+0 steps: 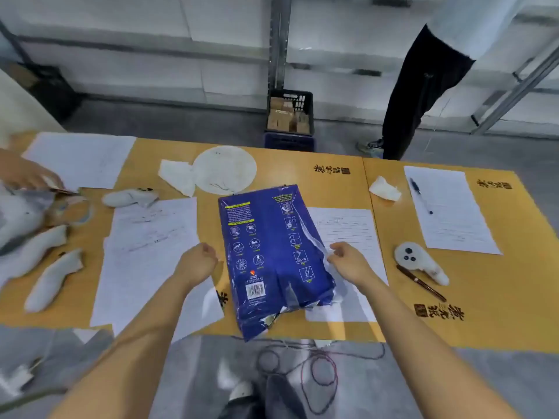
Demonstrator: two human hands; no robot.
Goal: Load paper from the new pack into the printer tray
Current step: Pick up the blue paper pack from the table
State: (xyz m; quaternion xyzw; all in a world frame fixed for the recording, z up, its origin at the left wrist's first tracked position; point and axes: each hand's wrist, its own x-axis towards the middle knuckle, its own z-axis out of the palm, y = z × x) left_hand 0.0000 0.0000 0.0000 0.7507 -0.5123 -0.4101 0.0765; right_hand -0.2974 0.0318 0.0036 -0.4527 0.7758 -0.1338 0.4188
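Note:
A blue pack of paper (pixel 266 252) lies lengthwise on the yellow-brown table (pixel 332 182), its near end torn and hanging over the front edge. My right hand (pixel 348 258) pinches the torn flap of wrapper on the pack's right side. My left hand (pixel 196 261) is a closed fist just left of the pack, resting on loose sheets (pixel 145 246); whether it touches the pack is unclear. No printer or tray is in view.
A lined sheet (pixel 354 228) lies right of the pack. Farther right are a white controller (pixel 420 261), a brown pen (pixel 420 282) and a sheet with a pen (pixel 450 210). A round plate (pixel 223 169), tissues, white shoe-shaped objects (pixel 51 279) and another person's hand (pixel 27 173) sit left. A person stands beyond the table (pixel 423 95).

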